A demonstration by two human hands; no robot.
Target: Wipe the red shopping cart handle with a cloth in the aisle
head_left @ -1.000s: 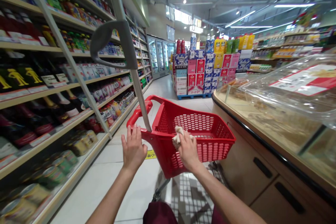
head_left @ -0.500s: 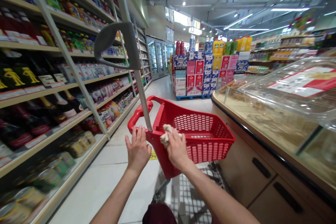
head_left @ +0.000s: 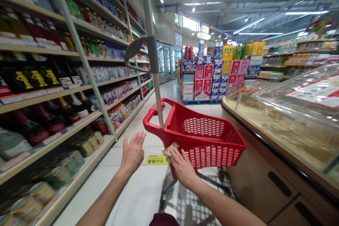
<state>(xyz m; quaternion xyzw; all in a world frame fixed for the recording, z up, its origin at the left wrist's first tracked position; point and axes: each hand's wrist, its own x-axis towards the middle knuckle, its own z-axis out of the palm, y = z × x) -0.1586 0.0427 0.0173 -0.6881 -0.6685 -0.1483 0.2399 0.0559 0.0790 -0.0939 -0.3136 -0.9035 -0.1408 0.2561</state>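
A red plastic shopping cart [head_left: 203, 130] with a perforated basket stands in the aisle in front of me. My right hand [head_left: 183, 167] presses a crumpled, whitish, stained cloth [head_left: 170, 150] against the near side panel of the basket, its fingers lying over the cloth. To the left of the cart, my left hand [head_left: 132, 152] is held in the air with fingers spread and nothing in it. A grey metal pole [head_left: 158, 99] with a dark grey handle grip [head_left: 154, 54] rises from the cart's near rim beside its red push handle [head_left: 149, 118].
Shelves [head_left: 87, 88] of bottles and cans line the left. On the right runs a display counter [head_left: 238, 123] with clear plastic covers. Stacked drink cartons [head_left: 203, 83] stand on a blue pallet ahead. A yellow floor sticker [head_left: 155, 160] lies beside the cart.
My left hand has come away from the cart's handle area and now hovers left of it. My right hand has moved the cloth from the rim down the side panel. The view has shifted left.
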